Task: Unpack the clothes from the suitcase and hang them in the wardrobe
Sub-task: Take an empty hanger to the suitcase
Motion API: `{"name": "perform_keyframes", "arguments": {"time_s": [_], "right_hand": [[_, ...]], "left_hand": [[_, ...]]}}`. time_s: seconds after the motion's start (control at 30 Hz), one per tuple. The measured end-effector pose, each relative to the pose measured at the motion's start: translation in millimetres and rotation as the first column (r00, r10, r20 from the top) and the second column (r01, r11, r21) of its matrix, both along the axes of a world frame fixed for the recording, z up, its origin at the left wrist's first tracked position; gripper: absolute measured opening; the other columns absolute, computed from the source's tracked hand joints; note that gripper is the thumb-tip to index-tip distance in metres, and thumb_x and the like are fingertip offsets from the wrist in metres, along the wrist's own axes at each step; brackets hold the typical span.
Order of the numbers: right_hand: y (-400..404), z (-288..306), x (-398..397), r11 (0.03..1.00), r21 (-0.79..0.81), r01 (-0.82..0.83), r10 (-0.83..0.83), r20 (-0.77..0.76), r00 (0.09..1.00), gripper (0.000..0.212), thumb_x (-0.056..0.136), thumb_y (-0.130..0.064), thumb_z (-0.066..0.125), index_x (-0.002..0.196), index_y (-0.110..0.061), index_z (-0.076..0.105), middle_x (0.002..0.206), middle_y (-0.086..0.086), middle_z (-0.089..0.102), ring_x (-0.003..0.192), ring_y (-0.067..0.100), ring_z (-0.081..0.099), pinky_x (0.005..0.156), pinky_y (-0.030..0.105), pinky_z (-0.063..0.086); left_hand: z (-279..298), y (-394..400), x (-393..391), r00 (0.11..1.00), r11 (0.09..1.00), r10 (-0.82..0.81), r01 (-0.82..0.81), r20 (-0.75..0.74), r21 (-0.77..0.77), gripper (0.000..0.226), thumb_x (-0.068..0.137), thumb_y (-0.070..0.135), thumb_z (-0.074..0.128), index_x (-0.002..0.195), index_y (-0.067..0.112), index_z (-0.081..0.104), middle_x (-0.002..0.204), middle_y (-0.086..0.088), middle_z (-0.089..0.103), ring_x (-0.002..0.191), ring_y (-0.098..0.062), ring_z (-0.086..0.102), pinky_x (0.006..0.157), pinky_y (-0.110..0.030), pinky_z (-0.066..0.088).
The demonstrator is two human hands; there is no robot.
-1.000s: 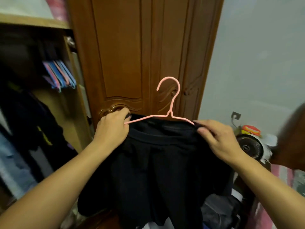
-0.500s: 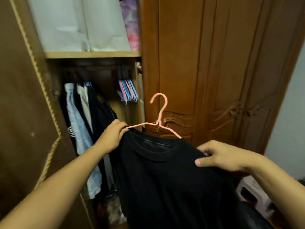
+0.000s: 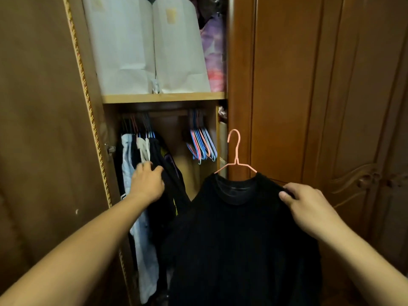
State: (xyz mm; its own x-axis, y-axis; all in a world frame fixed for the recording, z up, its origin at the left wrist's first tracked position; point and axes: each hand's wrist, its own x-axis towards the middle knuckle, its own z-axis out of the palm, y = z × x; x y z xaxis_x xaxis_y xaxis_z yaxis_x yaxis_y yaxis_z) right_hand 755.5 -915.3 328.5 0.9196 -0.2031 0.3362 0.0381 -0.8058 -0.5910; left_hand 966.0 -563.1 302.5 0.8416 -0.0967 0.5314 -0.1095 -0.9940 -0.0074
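**Black shirt on hanger, presented at open wardrobe: handling assessment**

Location: the black shirt (image 3: 238, 235) hangs on a pink wire hanger (image 3: 235, 160), held in front of the wardrobe (image 3: 163, 98) opening, just right of the hanging compartment and not yet on the rail.

Grip, right hand (image 3: 309, 208): fingers and thumb pinch the shirt's right shoulder, apparently with the hanger arm inside the cloth. This single grip carries the load.

Grip, left hand (image 3: 146, 184): fingers curled into the dark hung clothes (image 3: 167, 173) on the left of the rail; whether it clasps them or merely pushes them aside cannot be told.

Handling judgement: the shirt is soft, limp and light; it drapes freely and will not hold shape. The thin hanger is stiff but likely to tilt when held at one end, and the wide neck could slip off the free arm. Better hold: at the hook's base, or both shoulders. A bundle of spare hangers (image 3: 202, 144) occupies the rail's right end; a gap lies between.
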Motion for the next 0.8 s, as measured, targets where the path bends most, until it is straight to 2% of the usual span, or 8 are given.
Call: {"name": "perform_keyframes", "arguments": {"time_s": [0.1, 0.2, 0.27, 0.4, 0.47, 0.57, 0.67, 0.8], "right_hand": [[31.8, -1.0, 32.0, 0.984, -0.175, 0.012, -0.009, 0.019, 1.0, 0.017, 0.103, -0.03, 0.047, 0.102, -0.02, 0.06, 0.097, 0.008, 0.067, 0.095, 0.035, 0.064, 0.079, 0.044, 0.053], [71.7, -27.2, 67.6, 0.936, -0.351, 0.033, -0.026, 0.025, 0.999, 0.017, 0.104, -0.031, 0.04, 0.098, -0.018, 0.048, 0.099, 0.016, 0.066, 0.096, 0.043, 0.064, 0.075, 0.045, 0.05], [88.1, -35.2, 88.2, 0.92, -0.39, 0.046, -0.029, 0.051, 0.998, 0.014, 0.104, -0.028, 0.039, 0.094, -0.018, 0.042, 0.097, 0.016, 0.067, 0.094, 0.043, 0.064, 0.07, 0.044, 0.046], [109.0, -14.5, 127.0, 0.908, -0.406, 0.104, -0.013, 0.219, 0.976, 0.01, 0.098, -0.019, 0.046, 0.092, -0.017, 0.039, 0.091, 0.015, 0.068, 0.086, 0.044, 0.064, 0.065, 0.043, 0.041], [128.0, -3.3, 150.6, 0.909, -0.405, 0.102, 0.019, 0.283, 0.959, 0.004, 0.098, -0.018, 0.046, 0.1, -0.015, 0.045, 0.092, 0.015, 0.067, 0.086, 0.044, 0.064, 0.067, 0.043, 0.046], [154.8, -3.3, 194.9, 0.88, -0.469, 0.072, 0.045, 0.234, 0.971, 0.017, 0.096, -0.011, 0.045, 0.113, -0.013, 0.047, 0.1, 0.012, 0.067, 0.093, 0.039, 0.067, 0.072, 0.043, 0.051], [162.6, -14.5, 240.8, 0.903, -0.428, 0.033, 0.034, 0.147, 0.989, 0.021, 0.096, -0.007, 0.043, 0.116, -0.013, 0.045, 0.107, 0.012, 0.067, 0.098, 0.037, 0.066, 0.078, 0.044, 0.051], [160.5, 3.6, 297.4, 0.948, -0.31, 0.073, 0.016, 0.274, 0.962, 0.019, 0.092, -0.002, 0.044, 0.109, -0.009, 0.05, 0.1, 0.014, 0.069, 0.092, 0.038, 0.067, 0.073, 0.044, 0.05]], "left_hand": [[21.3, 28.8, 20.7, 0.984, 0.99, 0.112, -0.123, 0.139, 0.073, 0.042, 0.084, 0.024, 0.065, 0.124, 0.011, 0.066, 0.13, -0.022, 0.051, 0.13, -0.044, 0.038, 0.112, -0.053, 0.029], [21.7, 52.4, 25.9, 0.959, 0.955, 0.219, -0.248, 0.177, 0.164, 0.032, 0.084, 0.026, 0.065, 0.113, 0.015, 0.07, 0.144, -0.023, 0.045, 0.142, -0.049, 0.024, 0.121, -0.06, 0.009], [14.9, 70.4, 26.5, 0.942, 0.921, 0.28, -0.318, 0.188, 0.223, 0.035, 0.087, 0.033, 0.06, 0.119, 0.021, 0.068, 0.155, -0.021, 0.035, 0.148, -0.049, 0.013, 0.121, -0.06, -0.002], [6.2, 92.4, 32.4, 0.913, 0.848, 0.337, -0.4, 0.228, 0.348, 0.048, 0.094, 0.037, 0.05, 0.139, 0.021, 0.055, 0.165, -0.02, 0.017, 0.151, -0.05, -0.003, 0.12, -0.063, -0.01], [5.9, 89.9, 35.3, 0.915, 0.861, 0.344, -0.396, 0.21, 0.32, 0.045, 0.091, 0.038, 0.056, 0.133, 0.023, 0.06, 0.165, -0.02, 0.018, 0.151, -0.05, -0.003, 0.119, -0.064, -0.011], [7.6, 88.1, 37.4, 0.92, 0.895, 0.319, -0.372, 0.227, 0.248, 0.035, 0.082, 0.037, 0.067, 0.112, 0.02, 0.069, 0.162, -0.022, 0.027, 0.151, -0.049, 0.003, 0.121, -0.063, -0.003], [19.9, 93.2, 40.6, 0.899, 0.911, 0.253, -0.345, 0.356, 0.224, 0.03, 0.076, 0.03, 0.075, 0.1, 0.013, 0.07, 0.16, -0.025, 0.031, 0.15, -0.053, 0.002, 0.123, -0.062, 0.002], [62.1, 94.4, 48.3, 0.819, 0.932, 0.2, -0.328, 0.538, 0.154, 0.026, 0.071, 0.021, 0.075, 0.092, 0.007, 0.067, 0.161, -0.025, 0.028, 0.148, -0.059, -0.004, 0.122, -0.065, 0.0]]}}
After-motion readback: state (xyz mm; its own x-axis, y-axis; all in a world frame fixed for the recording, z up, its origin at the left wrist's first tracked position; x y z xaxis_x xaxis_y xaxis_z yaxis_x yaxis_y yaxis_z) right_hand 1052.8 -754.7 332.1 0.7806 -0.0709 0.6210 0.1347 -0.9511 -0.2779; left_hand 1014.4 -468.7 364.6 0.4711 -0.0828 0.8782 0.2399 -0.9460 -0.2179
